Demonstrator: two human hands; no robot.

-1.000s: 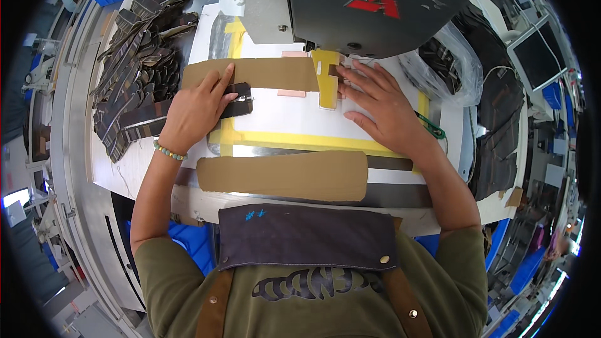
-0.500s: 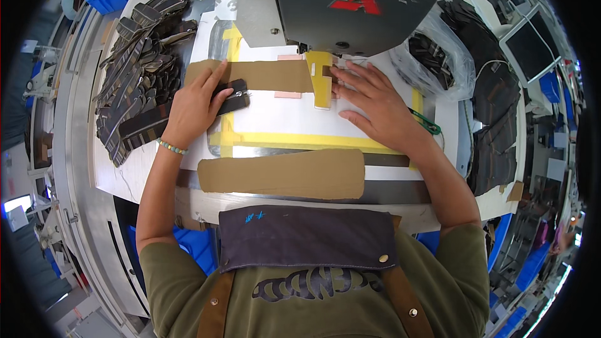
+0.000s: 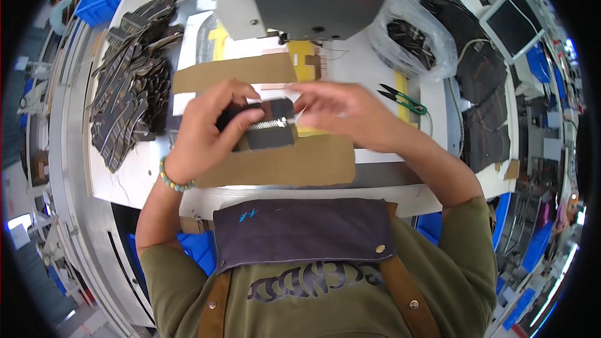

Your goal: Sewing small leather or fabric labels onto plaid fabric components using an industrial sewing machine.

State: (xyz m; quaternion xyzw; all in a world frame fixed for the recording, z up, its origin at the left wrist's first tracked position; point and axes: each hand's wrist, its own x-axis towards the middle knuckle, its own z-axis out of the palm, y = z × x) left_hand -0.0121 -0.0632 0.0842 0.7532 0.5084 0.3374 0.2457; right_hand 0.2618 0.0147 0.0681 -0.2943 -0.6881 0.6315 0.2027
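My left hand [image 3: 210,126] grips a dark striped fabric piece [image 3: 270,139] with a silver metal zipper [image 3: 268,124], thumb on top and fingers behind. It is held in the air above the front of the work table. Close to the zipper's right end is my right hand [image 3: 354,112]. Its fingers are smeared by motion, so whether they pinch the piece is unclear. Beneath the fabric lies a brown board strip [image 3: 313,166]. A second brown strip [image 3: 206,76] rests farther back, its right end against a yellow plate [image 3: 303,66] under the machine head [image 3: 307,9].
Dark fabric pieces [image 3: 134,81] are heaped at the left. Green-handled thread snips [image 3: 404,100] lie right of my right hand. Behind them sits a clear plastic bag [image 3: 432,22] of dark pieces. More dark fabric [image 3: 487,112] and a screen [image 3: 514,28] are at the far right.
My left hand has left the far brown strip and lifted the zippered fabric piece toward the middle. My right hand has come from the yellow plate toward the zipper's end. The view has shifted slightly.
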